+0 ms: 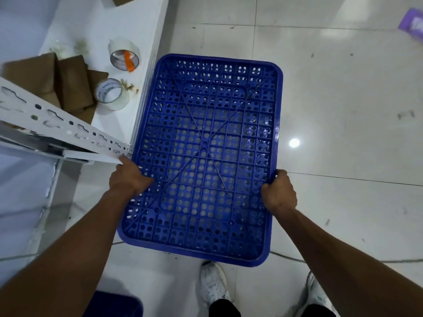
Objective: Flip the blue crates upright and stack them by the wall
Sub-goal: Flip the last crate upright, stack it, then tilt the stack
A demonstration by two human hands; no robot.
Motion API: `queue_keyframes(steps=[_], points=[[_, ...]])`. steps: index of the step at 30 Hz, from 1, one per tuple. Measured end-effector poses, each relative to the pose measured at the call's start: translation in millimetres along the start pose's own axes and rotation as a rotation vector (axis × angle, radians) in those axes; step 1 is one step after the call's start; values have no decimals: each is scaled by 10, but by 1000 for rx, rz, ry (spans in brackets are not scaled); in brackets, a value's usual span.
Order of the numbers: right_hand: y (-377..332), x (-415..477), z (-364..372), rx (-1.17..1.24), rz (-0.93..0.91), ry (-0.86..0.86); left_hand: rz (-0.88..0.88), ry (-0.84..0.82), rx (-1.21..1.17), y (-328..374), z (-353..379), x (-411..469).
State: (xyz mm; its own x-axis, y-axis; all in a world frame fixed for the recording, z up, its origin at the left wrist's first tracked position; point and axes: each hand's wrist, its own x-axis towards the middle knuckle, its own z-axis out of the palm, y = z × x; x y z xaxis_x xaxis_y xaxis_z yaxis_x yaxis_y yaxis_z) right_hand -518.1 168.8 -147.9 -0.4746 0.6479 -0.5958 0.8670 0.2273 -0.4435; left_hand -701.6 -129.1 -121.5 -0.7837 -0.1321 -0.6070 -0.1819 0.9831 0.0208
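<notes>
Far left: brown cardboard pieces on a white shelf. In front of them, a white slotted rail, slanting down to the right, its end just beside the crate's left edge and at the left hand's fingertips; touching or not, cannot tell. Right of the cardboard, two clear tape rolls: upper tape roll with an orange item inside its ring, lower tape roll near the shelf's front edge. Shelf edge close along the crate's left side, little room there. Bottom left corner: a dark blue object, cut off by the frame. Centre: blue crate, over a glossy tiled floor, perforated ribbed base with diagonal ribs toward the camera, floor visible through the holes. Resting or lifted, cannot tell. Left hand at the left long edge, back of hand up, fingers wrapped over the edge and mostly hidden, clamped on the crate. Right hand at the right long edge, fingers curled round the rim, likewise clamped on the crate. Below the crate: two white shoes. Right of the crate: a bright lamp glare on the tiles. Top right corner: a blurred purple object, well apart from the crate.
</notes>
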Motion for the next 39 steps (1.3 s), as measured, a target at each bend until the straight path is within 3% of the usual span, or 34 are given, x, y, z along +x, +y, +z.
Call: queue_keyframes(steps=[10, 15, 21, 28, 36, 39], points=[[299, 360, -875, -115, 18, 46, 71, -55, 21, 631, 286, -416], [716, 583, -1417, -131, 62, 78, 217, -7, 81, 1221, 533, -816], [1225, 819, -1947, -210, 189, 149, 289, -123, -13, 1785, 909, -1158], [1557, 1071, -2180, -215, 207, 111, 335, -185, -44, 1766, 1385, -959], [1653, 1116, -2313, -203, 147, 47, 362, -137, 81, 2088, 1118, -1559], [1636, 1125, -2321, -214, 165, 57, 221, -247, -63, 2137, 1150, -1607]])
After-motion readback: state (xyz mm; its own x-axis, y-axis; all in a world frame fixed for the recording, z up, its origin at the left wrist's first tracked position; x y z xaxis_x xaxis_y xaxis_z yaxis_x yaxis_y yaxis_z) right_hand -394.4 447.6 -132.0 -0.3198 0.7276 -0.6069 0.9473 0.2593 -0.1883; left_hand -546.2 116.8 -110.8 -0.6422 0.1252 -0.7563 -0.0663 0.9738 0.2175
